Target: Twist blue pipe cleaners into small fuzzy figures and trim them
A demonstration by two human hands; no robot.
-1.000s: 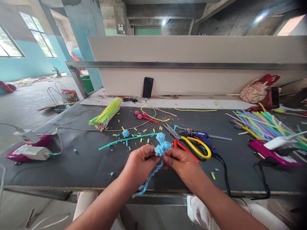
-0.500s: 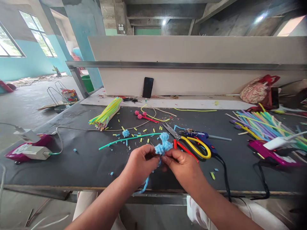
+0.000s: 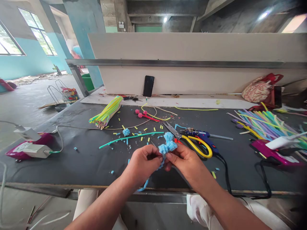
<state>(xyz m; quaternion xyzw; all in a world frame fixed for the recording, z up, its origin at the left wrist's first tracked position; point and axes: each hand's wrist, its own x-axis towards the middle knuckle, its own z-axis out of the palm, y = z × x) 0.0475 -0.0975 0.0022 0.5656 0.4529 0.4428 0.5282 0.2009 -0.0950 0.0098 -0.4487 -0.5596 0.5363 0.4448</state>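
Observation:
Fuzzy light-blue pipe cleaners bent into a clustered flower shape (image 3: 168, 143) stand upright between my hands, near the table's front edge. My left hand (image 3: 146, 161) is closed in a pinch at the lower left of the cluster, around its blue stem. From the other side, my right hand (image 3: 183, 159) pinches it just under the bobbles. A loose blue pipe cleaner tail (image 3: 144, 186) hangs below my left hand. Beyond my right hand lie yellow-handled scissors (image 3: 198, 147), their blades apart. My fingers hide the lower part of the blue piece.
A blue glue gun (image 3: 203, 139) rests behind the scissors. Pipe cleaner bundles lie at left (image 3: 106, 113) and right (image 3: 266, 124). A teal pipe cleaner (image 3: 131, 137), a small blue pompom (image 3: 126, 132) and cut scraps are scattered ahead. Purple power strips (image 3: 44, 142) with cords flank the table; a phone (image 3: 148, 86) leans behind.
Both hands have shifted slightly right with the blue flower shape, which is turned a little. My right hand now covers more of the red pieces beside the scissors. Both grips remain closed.

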